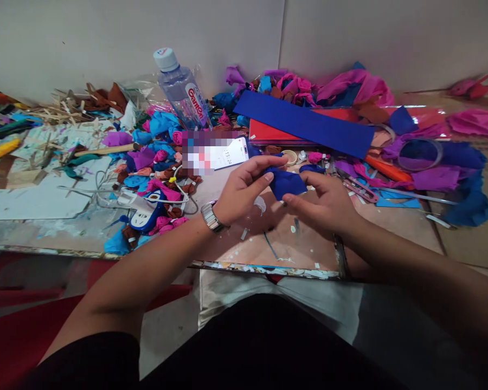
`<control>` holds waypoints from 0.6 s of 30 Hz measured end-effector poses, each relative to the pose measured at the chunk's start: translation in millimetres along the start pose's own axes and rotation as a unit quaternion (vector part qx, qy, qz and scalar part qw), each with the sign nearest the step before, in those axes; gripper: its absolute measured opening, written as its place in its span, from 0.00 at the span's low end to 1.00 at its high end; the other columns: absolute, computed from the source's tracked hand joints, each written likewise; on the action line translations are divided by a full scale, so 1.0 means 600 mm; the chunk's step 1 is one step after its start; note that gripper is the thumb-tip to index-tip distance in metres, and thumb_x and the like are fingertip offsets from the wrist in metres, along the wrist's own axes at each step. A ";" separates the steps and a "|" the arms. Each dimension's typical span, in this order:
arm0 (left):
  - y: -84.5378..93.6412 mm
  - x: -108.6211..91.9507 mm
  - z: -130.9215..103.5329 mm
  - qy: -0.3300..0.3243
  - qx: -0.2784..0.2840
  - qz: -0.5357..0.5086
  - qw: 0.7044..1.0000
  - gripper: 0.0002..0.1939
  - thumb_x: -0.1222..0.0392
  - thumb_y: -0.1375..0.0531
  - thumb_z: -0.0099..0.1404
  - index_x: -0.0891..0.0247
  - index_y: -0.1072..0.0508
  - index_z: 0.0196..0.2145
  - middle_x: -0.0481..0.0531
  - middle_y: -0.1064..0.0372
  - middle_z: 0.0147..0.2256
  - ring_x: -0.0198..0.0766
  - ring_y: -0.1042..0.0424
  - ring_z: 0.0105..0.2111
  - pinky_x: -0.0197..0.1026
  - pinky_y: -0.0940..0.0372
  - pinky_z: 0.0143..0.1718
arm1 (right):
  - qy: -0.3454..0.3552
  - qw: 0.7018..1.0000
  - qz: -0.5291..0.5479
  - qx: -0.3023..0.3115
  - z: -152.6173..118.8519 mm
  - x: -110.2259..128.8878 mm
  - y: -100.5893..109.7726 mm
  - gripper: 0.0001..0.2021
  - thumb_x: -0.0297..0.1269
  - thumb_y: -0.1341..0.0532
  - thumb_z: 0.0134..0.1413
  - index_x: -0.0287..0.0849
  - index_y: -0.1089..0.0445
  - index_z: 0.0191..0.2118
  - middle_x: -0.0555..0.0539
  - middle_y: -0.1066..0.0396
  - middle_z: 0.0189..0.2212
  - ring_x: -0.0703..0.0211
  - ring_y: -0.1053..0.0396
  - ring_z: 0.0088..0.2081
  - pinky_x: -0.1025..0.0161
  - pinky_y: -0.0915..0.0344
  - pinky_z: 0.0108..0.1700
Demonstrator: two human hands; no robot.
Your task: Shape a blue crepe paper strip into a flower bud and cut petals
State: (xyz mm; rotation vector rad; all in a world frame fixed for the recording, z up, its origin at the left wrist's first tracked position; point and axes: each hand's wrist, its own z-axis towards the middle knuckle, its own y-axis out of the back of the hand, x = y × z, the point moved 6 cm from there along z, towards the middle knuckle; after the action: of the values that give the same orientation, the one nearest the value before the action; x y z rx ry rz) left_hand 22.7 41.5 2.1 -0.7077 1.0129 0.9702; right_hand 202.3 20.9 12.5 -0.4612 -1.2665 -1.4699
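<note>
Both hands hold a small dark blue piece of paper (288, 184) just above the table, near the middle of the view. My left hand (248, 184), with a metal watch on the wrist, pinches its left side between thumb and fingers. On its right side, my right hand (323, 200) grips the edge with bent fingers; part of the paper is hidden behind them. A long dark blue strip (305, 122) lies behind the hands across a red sheet (264, 130). Close to my left hand rests a phone (230, 154) with its screen lit.
A clear bottle (183, 95) with a white cap stands at the back. Crumpled blue, pink and brown paper bits surround a blue-and-white glue gun (146, 216) at left. Tape (421, 154), an orange cutter (388, 169) and pink scissors (360, 190) lie right. Wood sticks (73, 111) pile up back left.
</note>
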 end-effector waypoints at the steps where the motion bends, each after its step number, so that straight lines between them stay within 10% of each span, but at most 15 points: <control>1: -0.002 0.001 -0.001 0.009 0.000 -0.009 1.000 0.18 0.51 0.35 0.72 0.58 0.24 0.56 0.58 0.25 0.60 0.47 0.25 0.60 0.54 0.32 0.66 | -0.007 1.000 0.004 0.002 0.000 -0.002 0.000 0.12 0.48 0.31 0.62 0.47 0.26 0.35 0.50 0.25 0.31 0.54 0.30 0.34 0.56 0.34 0.39; 13: -0.012 0.007 -0.005 0.061 0.030 -0.108 0.992 0.19 0.57 0.36 0.72 0.57 0.27 0.59 0.57 0.22 0.57 0.50 0.24 0.61 0.57 0.32 0.66 | -0.019 0.997 0.066 0.019 0.000 -0.006 -0.003 0.12 0.46 0.33 0.64 0.46 0.27 0.32 0.49 0.24 0.34 0.54 0.28 0.35 0.55 0.31 0.41; 18: -0.010 -0.006 -0.001 -0.001 0.045 -0.024 0.999 0.20 0.56 0.36 0.72 0.60 0.28 0.59 0.59 0.23 0.58 0.50 0.25 0.62 0.55 0.32 0.67 | 0.038 0.998 0.016 -0.043 0.000 0.005 0.010 0.17 0.44 0.27 0.57 0.50 0.26 0.50 0.47 0.21 0.47 0.51 0.26 0.43 0.53 0.29 0.47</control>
State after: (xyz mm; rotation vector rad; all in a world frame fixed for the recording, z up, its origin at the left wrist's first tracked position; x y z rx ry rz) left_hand 27.1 37.2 5.7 -0.6534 1.0277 0.8787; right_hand 206.4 20.3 17.4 -0.4748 -1.1351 -1.5056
